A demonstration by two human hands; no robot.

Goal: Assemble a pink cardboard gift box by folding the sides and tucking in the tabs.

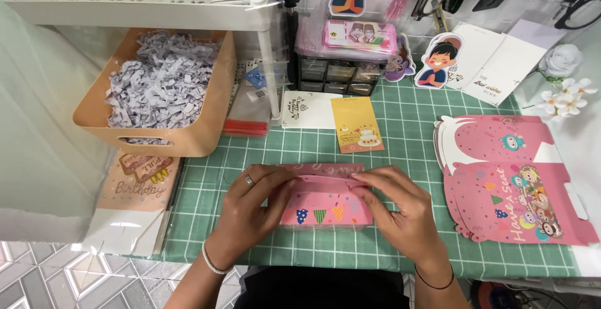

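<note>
A small pink cardboard box (pixel 325 206) with coloured bunting printed on it sits on the green checked mat (pixel 400 133) near the front edge. My left hand (pixel 250 206), wearing a ring and a white bracelet, grips the box's left end. My right hand (pixel 400 206), with a dark wristband, holds the right end, fingers pinching the top flap. Both thumbs and fingers press along the folded upper edge. Much of the box's sides is hidden behind my hands.
A stack of flat pink printed boxes (pixel 513 180) lies at right. A yellow card (pixel 357 124) and a white card (pixel 310 108) lie behind. A tan bin of shredded paper (pixel 159 87) stands at left, small drawers (pixel 338 74) at the back, white flowers (pixel 566 90) far right.
</note>
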